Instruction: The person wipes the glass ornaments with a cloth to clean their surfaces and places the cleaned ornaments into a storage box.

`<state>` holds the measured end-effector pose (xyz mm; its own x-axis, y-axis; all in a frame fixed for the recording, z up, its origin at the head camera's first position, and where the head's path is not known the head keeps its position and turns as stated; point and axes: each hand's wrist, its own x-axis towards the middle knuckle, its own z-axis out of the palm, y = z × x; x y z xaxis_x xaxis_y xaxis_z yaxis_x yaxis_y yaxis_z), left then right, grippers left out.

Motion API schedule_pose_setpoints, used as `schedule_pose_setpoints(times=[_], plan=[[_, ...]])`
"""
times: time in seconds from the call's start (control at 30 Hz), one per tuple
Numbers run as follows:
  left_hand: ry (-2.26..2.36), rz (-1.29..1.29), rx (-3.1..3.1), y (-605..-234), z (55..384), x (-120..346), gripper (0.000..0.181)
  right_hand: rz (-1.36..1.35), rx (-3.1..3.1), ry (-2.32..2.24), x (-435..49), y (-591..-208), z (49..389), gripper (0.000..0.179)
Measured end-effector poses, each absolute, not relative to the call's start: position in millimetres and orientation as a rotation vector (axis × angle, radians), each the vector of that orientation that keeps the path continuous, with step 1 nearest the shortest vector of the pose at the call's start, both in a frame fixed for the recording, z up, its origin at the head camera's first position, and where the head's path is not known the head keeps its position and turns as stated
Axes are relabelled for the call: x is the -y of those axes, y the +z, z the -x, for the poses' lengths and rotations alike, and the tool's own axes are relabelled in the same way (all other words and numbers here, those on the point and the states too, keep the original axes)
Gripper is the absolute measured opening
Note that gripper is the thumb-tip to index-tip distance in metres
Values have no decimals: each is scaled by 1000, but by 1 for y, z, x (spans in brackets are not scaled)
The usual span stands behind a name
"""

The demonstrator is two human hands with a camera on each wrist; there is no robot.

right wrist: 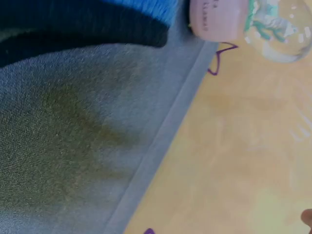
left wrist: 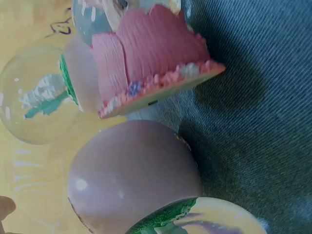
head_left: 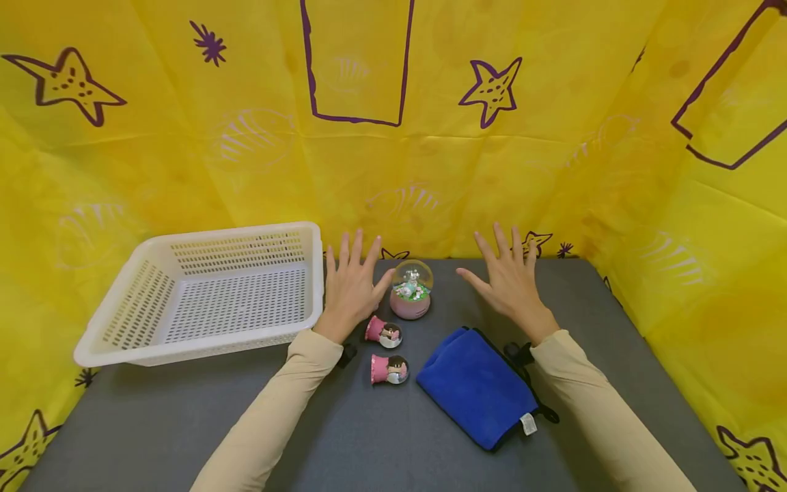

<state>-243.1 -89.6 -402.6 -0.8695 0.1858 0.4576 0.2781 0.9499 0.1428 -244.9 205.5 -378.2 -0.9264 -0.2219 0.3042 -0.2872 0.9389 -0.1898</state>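
My left hand point(head_left: 352, 287) is spread with straight fingers, between the white basket and an upright snow globe point(head_left: 410, 290) with a round pink base. Thumb tip and globe overlap in the head view. Two small snow globes with pink ruffled bases, one point(head_left: 384, 332) by the left wrist and one point(head_left: 390, 370) nearer, lie on their sides. Another globe with a round mauve base point(left wrist: 134, 170) lies close in the left wrist view, hidden by the arm in the head view. My right hand point(head_left: 510, 281), fingers spread and holding nothing, hovers beyond a folded blue cloth point(head_left: 476, 386).
A white perforated plastic basket point(head_left: 318, 273) stands at the left of the dark grey table point(head_left: 363, 444). Yellow cloth point(head_left: 430, 164) with starfish drawings hangs behind the table and along its sides. The blue cloth has black edging and a white tag point(head_left: 528, 424).
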Motion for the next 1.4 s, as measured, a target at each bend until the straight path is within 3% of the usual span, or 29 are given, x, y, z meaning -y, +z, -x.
schedule_pose_setpoints(times=[1.4], plan=[[-425,442,2577,-422,158,99,51,-541,2949,665,-215,-405,155,82]])
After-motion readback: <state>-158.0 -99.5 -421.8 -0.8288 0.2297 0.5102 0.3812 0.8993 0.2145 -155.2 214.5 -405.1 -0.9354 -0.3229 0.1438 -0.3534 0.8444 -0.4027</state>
